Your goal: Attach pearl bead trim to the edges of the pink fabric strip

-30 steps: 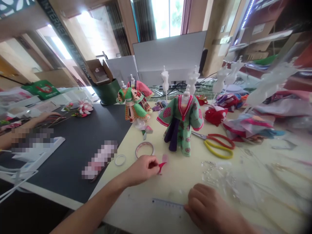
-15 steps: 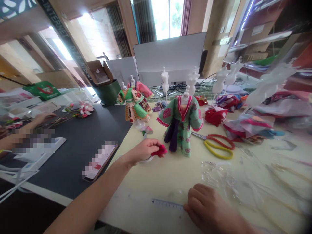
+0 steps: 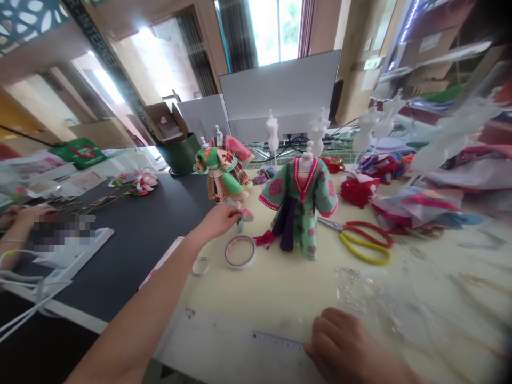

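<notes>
Nearest, pinning the clear ruler at the near edge of the surface with the right hand, grip half curled and clasping nothing. Farther in, lying loose mid-surface: the tape roll and the red ribbon, the ribbon touching the green robe, which is seemingly dressed but not yet sashed. Reaching the left hand to the cloth scraps below the small dressed doll, grip narrow; cannot tell whether pinching. Standing bare along the far edge: white mannequins.
</notes>
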Available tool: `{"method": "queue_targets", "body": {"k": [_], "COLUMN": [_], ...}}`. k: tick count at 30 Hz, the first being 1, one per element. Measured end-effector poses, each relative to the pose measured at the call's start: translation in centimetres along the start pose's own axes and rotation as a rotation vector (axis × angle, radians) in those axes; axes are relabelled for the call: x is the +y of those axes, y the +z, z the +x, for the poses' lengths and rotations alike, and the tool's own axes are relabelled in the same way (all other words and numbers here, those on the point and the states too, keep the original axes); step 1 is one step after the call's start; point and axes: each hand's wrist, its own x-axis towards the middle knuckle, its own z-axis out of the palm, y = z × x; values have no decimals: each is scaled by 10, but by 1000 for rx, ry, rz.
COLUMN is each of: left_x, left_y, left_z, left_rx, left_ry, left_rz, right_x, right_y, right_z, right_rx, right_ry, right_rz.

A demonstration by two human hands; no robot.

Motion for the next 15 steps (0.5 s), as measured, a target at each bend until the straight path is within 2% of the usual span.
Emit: {"method": "queue_targets", "body": {"k": [8,12,15], "left_x": [-9,-11,-14], "left_y": [31,41,36], "left_z": [28,44,49], "left_rx": [-75,-67,-24], "left_ry": [160,123,74], "left_rz": [198,242,227], "right_x": [0,1,2], "right_y": [0,0,1], "right_z": [4,4,2], "right_rx": [-3,15,13], "right_ry": [2,2,0], "right_rz": [0,-4,1]}}
